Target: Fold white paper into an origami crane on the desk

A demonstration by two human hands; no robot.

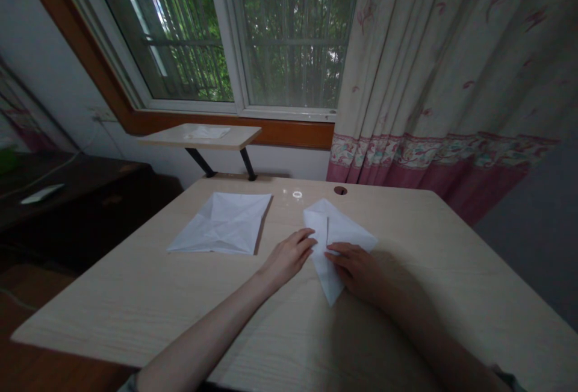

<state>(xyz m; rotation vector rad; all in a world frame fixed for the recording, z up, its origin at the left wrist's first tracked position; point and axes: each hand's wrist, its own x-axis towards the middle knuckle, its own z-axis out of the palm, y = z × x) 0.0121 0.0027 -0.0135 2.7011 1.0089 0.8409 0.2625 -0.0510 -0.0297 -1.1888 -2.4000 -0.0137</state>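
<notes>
A partly folded sheet of white paper (336,232) lies on the table in front of me, one pointed corner toward me. Its left side is turned inward, leaving a straight edge down the middle. My left hand (295,250) grips that folded left part, fingers bent together on it. From the right, my right hand (356,265) holds the paper near the middle edge, its fingertips close to the left hand's. The thumbs and undersides of the fingers are partly hidden. To the left lies a second white sheet (223,223), opened out and marked with crossing creases.
The pale wooden table (433,247) carries a small raised shelf (244,134) at the back left, with white paper (210,132) on it. A round cable hole (340,190) sits near the back edge. Behind are a window and a long curtain (406,79); a dark desk (90,181) stands left.
</notes>
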